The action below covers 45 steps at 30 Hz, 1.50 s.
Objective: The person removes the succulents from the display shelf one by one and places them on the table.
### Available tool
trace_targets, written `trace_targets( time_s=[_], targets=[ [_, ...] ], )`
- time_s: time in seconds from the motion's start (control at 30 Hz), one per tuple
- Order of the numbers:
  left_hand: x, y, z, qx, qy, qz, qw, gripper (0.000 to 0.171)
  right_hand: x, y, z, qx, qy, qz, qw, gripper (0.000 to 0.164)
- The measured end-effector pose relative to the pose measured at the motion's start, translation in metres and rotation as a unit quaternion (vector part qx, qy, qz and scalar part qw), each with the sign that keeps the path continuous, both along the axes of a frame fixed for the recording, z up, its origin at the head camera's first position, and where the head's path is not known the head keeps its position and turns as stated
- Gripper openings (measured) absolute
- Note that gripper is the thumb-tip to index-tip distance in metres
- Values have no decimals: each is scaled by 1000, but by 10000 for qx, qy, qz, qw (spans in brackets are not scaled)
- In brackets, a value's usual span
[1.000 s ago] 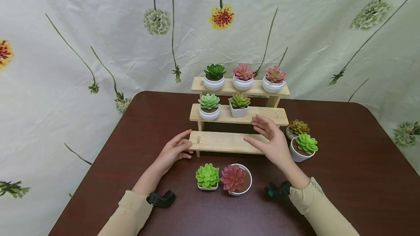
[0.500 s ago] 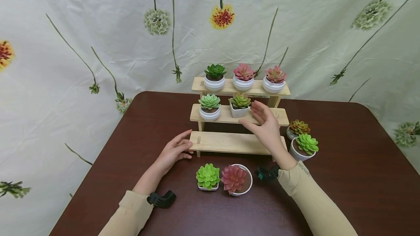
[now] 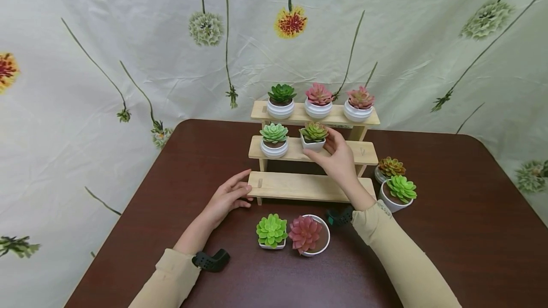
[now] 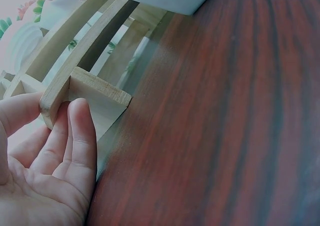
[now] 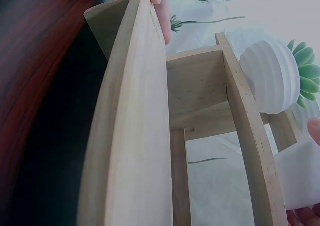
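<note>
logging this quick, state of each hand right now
Left hand: holding the bottom shelf by its left end.
Right hand: holding the square white pot at the middle shelf.

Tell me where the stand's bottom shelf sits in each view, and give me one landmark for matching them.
Head: bottom shelf lies below centre, slightly right, running across the picture.
Left wrist: bottom shelf is at upper left, slanting up to the right.
Right wrist: bottom shelf is a broad band left of centre, running top to bottom.
Shared landmark: the left hand, at the shelf's left end in all three.
</note>
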State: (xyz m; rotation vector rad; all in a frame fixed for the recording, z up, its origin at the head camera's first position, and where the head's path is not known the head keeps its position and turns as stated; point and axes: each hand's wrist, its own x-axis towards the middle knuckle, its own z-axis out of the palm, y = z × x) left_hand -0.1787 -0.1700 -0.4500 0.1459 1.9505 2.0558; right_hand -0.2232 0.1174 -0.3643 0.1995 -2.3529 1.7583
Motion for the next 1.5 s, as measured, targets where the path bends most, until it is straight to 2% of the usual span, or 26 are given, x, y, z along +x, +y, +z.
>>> trace_targets(
  time_s=[0.67,1.03,1.5],
  targets=[
    [1,0,-1,-19,-13,-10,10000,57,-4,-5,-1,100,-156,-226,9996,71],
    [0,2,-1,-6,2,2,10000,57,17,7,2,-88,-323,-285,9990,71],
    [0,1,1,17,47,-23,10000,57,37,37,0,-25,-93,-429,9990,70]
  ],
)
